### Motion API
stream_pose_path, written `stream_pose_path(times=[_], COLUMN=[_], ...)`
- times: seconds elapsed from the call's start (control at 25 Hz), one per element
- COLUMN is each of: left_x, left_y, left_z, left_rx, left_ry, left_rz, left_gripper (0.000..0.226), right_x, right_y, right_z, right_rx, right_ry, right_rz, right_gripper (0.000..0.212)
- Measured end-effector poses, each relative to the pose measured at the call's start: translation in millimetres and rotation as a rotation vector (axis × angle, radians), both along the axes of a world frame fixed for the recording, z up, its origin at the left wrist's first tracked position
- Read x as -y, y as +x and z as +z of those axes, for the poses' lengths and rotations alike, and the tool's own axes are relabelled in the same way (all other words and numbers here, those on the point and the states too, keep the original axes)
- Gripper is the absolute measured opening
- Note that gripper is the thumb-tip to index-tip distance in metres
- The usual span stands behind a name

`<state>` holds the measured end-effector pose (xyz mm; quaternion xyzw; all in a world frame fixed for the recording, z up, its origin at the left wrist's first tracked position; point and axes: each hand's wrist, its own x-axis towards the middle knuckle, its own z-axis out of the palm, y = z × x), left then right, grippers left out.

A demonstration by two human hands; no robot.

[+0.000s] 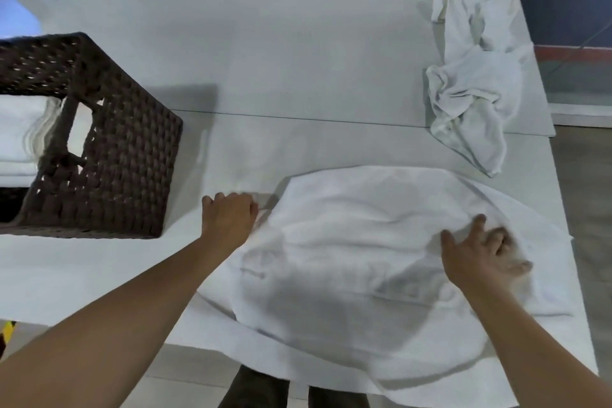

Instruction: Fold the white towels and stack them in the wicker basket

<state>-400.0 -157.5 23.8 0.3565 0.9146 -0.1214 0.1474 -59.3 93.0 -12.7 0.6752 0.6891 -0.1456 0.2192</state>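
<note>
Towel [347, 242] lay spread on the table [265, 60] just right of the wicker basket [109, 159]. Its near edge appeared to hang over the table front.

Left hand [228, 219] sat at the towel edge nearest the basket, fingers [218, 197] curled under, knuckles up. Couldn't tell if any cloth was pinched, since the hand covered it. Right hand [477, 252] lay flat on the towel's far side from the basket, fingers apart and pressing, holding nothing.

Risks, my read:
- Overhang plus a one-sided pull toward the basket could drag the towel off the table.
- If the left hand had no real grip, the fold would start skewed and the corners wouldn't meet.
- Wrinkles under the right palm could get folded in and give a lumpy stack.
- The basket stood close to the left hand, so a wide sweep could knock it.

Hard to read:
- The right hand was motion-blurred.
- White towel on a pale table, with a shadow across the middle, left the edges and corners vague.
- The basket was cut off by the frame. The folded towels [16, 129] inside were only partly seen, count unknown.
- The crumpled towels [473, 86] lay well right of the basket, number unclear.
</note>
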Motion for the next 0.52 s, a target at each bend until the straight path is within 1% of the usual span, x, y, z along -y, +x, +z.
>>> stream_pose_path(times=[0.04,0.08,0.16,0.24,0.28,0.36,0.4,0.44,0.48,0.52], left_x=[-2.2,-3.4,-3.9,-5.8,-6.6,-9.2,-11.8,-14.4,-17.4,-19.6], left_y=[-2.1,-3.2,-2.5,3.1,5.4,7.2,5.6,3.0,-1.2,-7.5], left_z=[-2.9,-3.7,-2.4,0.3,2.0,4.9,6.6,7.8,8.9,8.9], left_rx=[0.064,0.193,0.485,0.611,0.652,0.730,0.743,0.713,0.622,0.468], left_ry=[-0.029,-0.024,0.053,0.067,0.030,-0.085,-0.122,-0.111,-0.041,0.077], left_rz=[0.029,0.085,0.229,0.295,0.291,0.216,0.164,0.125,0.110,0.124], left_gripper=[0.029,0.033,0.045,0.044,0.041,0.036,0.033,0.029,0.026,0.024], right_x=[0.7,2.6,9.7,19.7,25.8,39.5,46.1,52.2,55.6,55.4], right_y=[-0.4,-1.3,-5.1,-14.3,-21.5,-39.0,-48.1,-55.7,-61.9,-66.2], right_z=[-2.1,-3.7,-6.7,-10.2,-11.4,-14.6,-16.6,-18.6,-20.2,-22.1], right_rx=[-0.009,-0.031,-0.102,-0.190,-0.234,-0.303,-0.316,-0.317,-0.317,-0.318], right_ry=[0.016,0.048,0.144,0.240,0.273,0.299,0.286,0.259,0.231,0.207], right_rz=[0.000,0.012,0.092,0.231,0.301,0.396,0.420,0.423,0.410,0.388], right_gripper=[0.081,0.078,0.071,0.069,0.071,0.071,0.070,0.069,0.068,0.068])
